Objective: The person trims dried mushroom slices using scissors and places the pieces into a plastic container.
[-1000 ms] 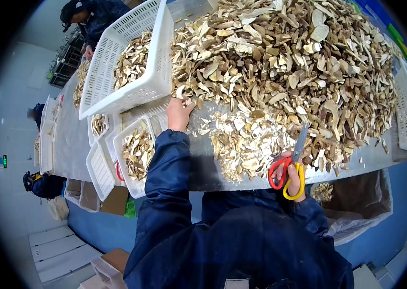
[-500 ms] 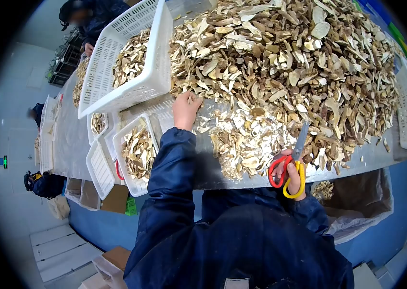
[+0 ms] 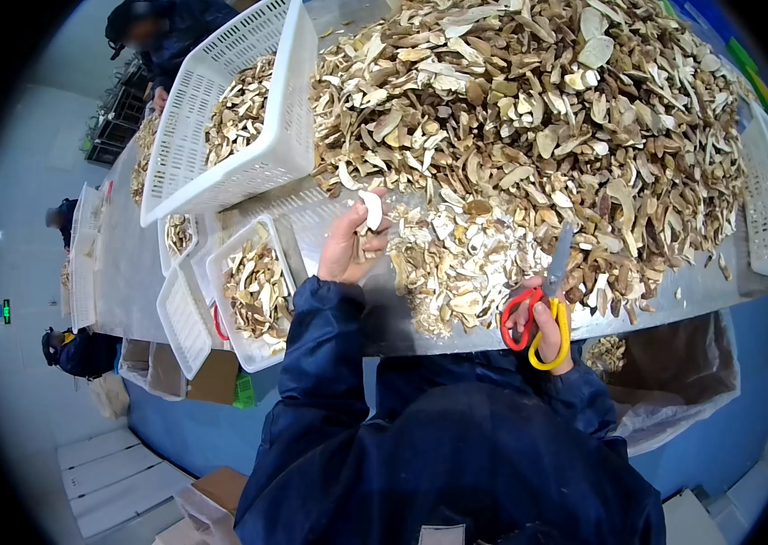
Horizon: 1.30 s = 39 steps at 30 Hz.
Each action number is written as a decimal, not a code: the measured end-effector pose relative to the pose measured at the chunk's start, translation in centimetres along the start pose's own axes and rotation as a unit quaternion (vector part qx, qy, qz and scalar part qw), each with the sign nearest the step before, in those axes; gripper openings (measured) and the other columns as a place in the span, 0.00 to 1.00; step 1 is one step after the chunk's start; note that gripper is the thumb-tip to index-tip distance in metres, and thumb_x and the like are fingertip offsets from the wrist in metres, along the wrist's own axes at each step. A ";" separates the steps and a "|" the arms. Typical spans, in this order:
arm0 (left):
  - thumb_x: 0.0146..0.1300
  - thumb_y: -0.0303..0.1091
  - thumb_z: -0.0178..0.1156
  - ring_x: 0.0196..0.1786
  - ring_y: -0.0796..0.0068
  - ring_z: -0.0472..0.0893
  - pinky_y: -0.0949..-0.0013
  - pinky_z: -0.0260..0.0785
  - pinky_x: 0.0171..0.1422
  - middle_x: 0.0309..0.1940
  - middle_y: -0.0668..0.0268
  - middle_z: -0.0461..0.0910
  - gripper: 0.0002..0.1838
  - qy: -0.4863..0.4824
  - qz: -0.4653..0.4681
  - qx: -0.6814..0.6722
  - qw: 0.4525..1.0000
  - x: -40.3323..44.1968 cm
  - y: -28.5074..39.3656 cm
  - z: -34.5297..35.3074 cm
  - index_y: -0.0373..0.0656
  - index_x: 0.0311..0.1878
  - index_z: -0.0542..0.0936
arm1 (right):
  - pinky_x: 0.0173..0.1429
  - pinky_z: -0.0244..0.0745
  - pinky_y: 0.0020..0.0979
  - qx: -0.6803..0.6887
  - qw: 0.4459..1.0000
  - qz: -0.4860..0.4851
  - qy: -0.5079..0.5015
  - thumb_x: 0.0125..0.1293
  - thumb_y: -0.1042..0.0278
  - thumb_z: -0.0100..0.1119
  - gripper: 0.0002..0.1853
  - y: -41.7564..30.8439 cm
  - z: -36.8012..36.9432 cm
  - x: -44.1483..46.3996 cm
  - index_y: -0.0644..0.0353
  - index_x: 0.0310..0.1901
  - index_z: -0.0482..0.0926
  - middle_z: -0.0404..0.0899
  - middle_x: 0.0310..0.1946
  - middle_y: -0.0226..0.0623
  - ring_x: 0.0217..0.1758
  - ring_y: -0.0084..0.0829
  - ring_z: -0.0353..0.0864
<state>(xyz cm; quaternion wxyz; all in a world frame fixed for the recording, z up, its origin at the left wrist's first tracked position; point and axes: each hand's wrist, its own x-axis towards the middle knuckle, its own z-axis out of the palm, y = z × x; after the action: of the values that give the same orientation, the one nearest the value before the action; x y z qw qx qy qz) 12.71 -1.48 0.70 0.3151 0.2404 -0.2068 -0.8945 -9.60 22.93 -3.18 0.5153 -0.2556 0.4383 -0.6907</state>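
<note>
My left hand [image 3: 346, 243] is closed on a few dried slices, a pale curved slice [image 3: 371, 210] showing at its fingertips, above the metal table [image 3: 375, 327]. My right hand [image 3: 548, 325] holds scissors [image 3: 559, 259] with one red and one yellow handle, blades pointing up and away from me. Beyond both hands rises a large heap of brown and cream dried slices [image 3: 529, 118], which look like mushroom. Between the hands lies a patch of smaller, whiter pieces [image 3: 466, 263].
A white perforated basket [image 3: 289, 136] with slices stands at the upper left. Nearer is a white tray [image 3: 289, 263] of slices beside an empty one [image 3: 186, 318]. A lined bin [image 3: 684, 372] stands below the right table edge. Another person [image 3: 170, 36] works at the far left.
My left hand has drawn back from the heap's edge toward me and turned, now showing the slices it holds. My right hand and the scissors have barely moved.
</note>
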 end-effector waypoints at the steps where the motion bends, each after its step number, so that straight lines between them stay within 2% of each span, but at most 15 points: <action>1: 0.65 0.30 0.54 0.35 0.80 0.66 0.82 0.60 0.26 0.40 0.66 0.70 0.18 -0.026 -0.013 -0.040 0.999 -0.2 -0.8 -0.2 0.41 0.58 0.69 | 0.36 0.77 0.27 -0.021 1.000 0.002 0.001 0.68 0.60 0.53 0.22 -0.2 0.2 0.0 0.68 0.56 0.67 0.72 0.25 0.33 0.25 0.22 0.72; 6: 0.62 0.27 0.53 0.50 0.68 0.73 0.69 0.76 0.44 0.46 0.61 0.71 0.20 -0.091 -0.044 -0.192 0.976 -2.1 -3.7 2.0 0.42 0.59 0.69 | 0.34 0.70 0.22 -0.131 0.991 0.005 -0.024 0.64 0.61 0.56 0.23 -1.7 1.1 -0.1 0.69 0.55 0.70 0.73 0.25 0.30 0.26 0.20 0.73; 7: 0.61 0.25 0.53 0.58 0.62 0.73 0.61 0.76 0.54 0.53 0.58 0.71 0.22 -0.091 -0.049 -0.211 0.972 -2.8 -3.5 1.8 0.43 0.59 0.69 | 0.33 0.69 0.21 -0.125 0.992 0.006 -0.008 0.64 0.61 0.56 0.23 -1.5 1.4 -0.3 0.70 0.55 0.70 0.73 0.25 0.30 0.26 0.20 0.73; 10: 0.66 0.33 0.56 0.58 0.62 0.74 0.62 0.77 0.53 0.59 0.58 0.70 0.19 0.041 0.060 -0.173 0.982 -6.5 -1.6 0.8 0.46 0.60 0.69 | 0.32 0.70 0.23 -0.086 0.996 -0.018 0.024 0.65 0.55 0.55 0.26 0.1 1.1 -0.3 0.71 0.54 0.68 0.73 0.22 0.32 0.26 0.24 0.75; 13: 0.68 0.35 0.55 0.51 0.72 0.77 0.72 0.76 0.46 0.52 0.62 0.74 0.18 0.158 0.216 0.033 0.963 -11.6 2.6 -2.0 0.45 0.59 0.69 | 0.31 0.72 0.26 -0.030 0.997 -0.068 0.030 0.66 0.53 0.53 0.26 1.4 0.6 0.2 0.70 0.54 0.66 0.70 0.18 0.33 0.24 0.28 0.75; 17: 0.64 0.29 0.58 0.41 0.79 0.77 0.74 0.72 0.40 0.42 0.66 0.75 0.16 0.427 0.338 0.315 0.777 -17.9 6.7 -4.5 0.40 0.55 0.73 | 0.30 0.73 0.28 -0.025 0.996 -0.080 0.023 0.68 0.55 0.51 0.25 1.2 0.5 0.3 0.69 0.54 0.63 0.70 0.18 0.34 0.24 0.30 0.75; 18: 0.63 0.30 0.59 0.43 0.76 0.78 0.72 0.73 0.45 0.45 0.65 0.74 0.19 0.504 0.356 0.425 0.663 -18.7 6.9 -6.4 0.38 0.56 0.73 | 0.30 0.73 0.29 -0.029 0.996 -0.083 0.019 0.68 0.55 0.51 0.25 1.2 0.5 0.3 0.69 0.54 0.63 0.71 0.19 0.35 0.24 0.30 0.75; 20: 0.62 0.35 0.62 0.53 0.66 0.76 0.67 0.69 0.57 0.55 0.58 0.71 0.23 0.497 0.349 0.448 0.656 -19.1 6.4 -9.0 0.36 0.58 0.72 | 0.30 0.73 0.29 -0.035 0.995 -0.081 0.037 0.68 0.54 0.52 0.24 0.9 0.8 0.2 0.68 0.53 0.64 0.71 0.19 0.35 0.24 0.31 0.75; 23: 0.61 0.40 0.63 0.68 0.53 0.62 0.60 0.58 0.68 0.63 0.46 0.66 0.26 0.514 0.303 0.667 0.446 -16.7 5.2 -8.4 0.37 0.59 0.73 | 0.29 0.73 0.29 -0.036 0.994 -0.083 0.053 0.67 0.54 0.53 0.24 1.1 0.7 0.1 0.67 0.53 0.64 0.71 0.18 0.35 0.23 0.31 0.75; 24: 0.60 0.39 0.63 0.65 0.54 0.66 0.60 0.60 0.67 0.62 0.46 0.67 0.25 0.471 0.294 0.729 0.400 -15.4 5.4 -7.1 0.37 0.58 0.74 | 0.29 0.73 0.29 -0.040 0.994 -0.088 0.056 0.67 0.54 0.53 0.24 1.0 0.9 0.2 0.67 0.52 0.64 0.71 0.18 0.35 0.23 0.31 0.75; 28: 0.59 0.41 0.62 0.55 0.54 0.75 0.58 0.67 0.60 0.55 0.48 0.71 0.27 0.311 0.235 0.647 0.656 -6.3 5.0 -5.1 0.37 0.59 0.73 | 0.30 0.73 0.29 -0.036 0.993 -0.095 0.058 0.67 0.53 0.54 0.24 1.1 1.0 0.2 0.67 0.50 0.66 0.70 0.17 0.34 0.22 0.30 0.73; 30: 0.57 0.46 0.64 0.52 0.50 0.77 0.55 0.70 0.54 0.51 0.48 0.71 0.31 0.330 0.233 0.733 0.548 -0.7 4.2 -6.2 0.37 0.59 0.71 | 0.30 0.73 0.29 -0.035 0.992 -0.106 0.057 0.67 0.54 0.53 0.23 1.0 1.3 0.4 0.68 0.49 0.66 0.70 0.17 0.33 0.22 0.30 0.74; 33: 0.54 0.49 0.66 0.48 0.49 0.78 0.56 0.71 0.53 0.53 0.47 0.69 0.36 0.432 0.122 0.752 0.483 4.2 4.4 -2.4 0.36 0.61 0.69 | 0.30 0.73 0.29 -0.046 0.993 -0.093 0.056 0.66 0.54 0.54 0.23 0.7 1.2 0.2 0.68 0.49 0.66 0.70 0.17 0.34 0.22 0.31 0.74; 36: 0.52 0.53 0.66 0.48 0.45 0.77 0.53 0.71 0.52 0.48 0.46 0.70 0.34 0.425 0.121 0.768 0.464 5.9 3.9 -2.8 0.34 0.53 0.72 | 0.30 0.74 0.29 -0.034 0.994 -0.089 0.055 0.66 0.57 0.53 0.22 1.0 0.7 0.1 0.68 0.51 0.65 0.71 0.19 0.35 0.22 0.30 0.74; 39: 0.53 0.43 0.67 0.44 0.48 0.77 0.54 0.70 0.50 0.44 0.49 0.71 0.24 0.351 0.200 0.771 0.493 4.8 2.8 -5.0 0.37 0.48 0.74 | 0.31 0.73 0.31 -0.068 0.993 -0.094 0.037 0.69 0.60 0.48 0.20 1.5 -0.1 0.1 0.65 0.56 0.63 0.69 0.17 0.34 0.19 0.29 0.71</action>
<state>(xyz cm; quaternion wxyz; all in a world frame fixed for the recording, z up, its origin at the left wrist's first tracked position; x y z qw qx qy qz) 13.53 -7.70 -3.28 0.2215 0.6336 -0.7290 -0.1342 -8.96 22.74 -4.53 0.4126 -0.3042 0.4772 -0.7138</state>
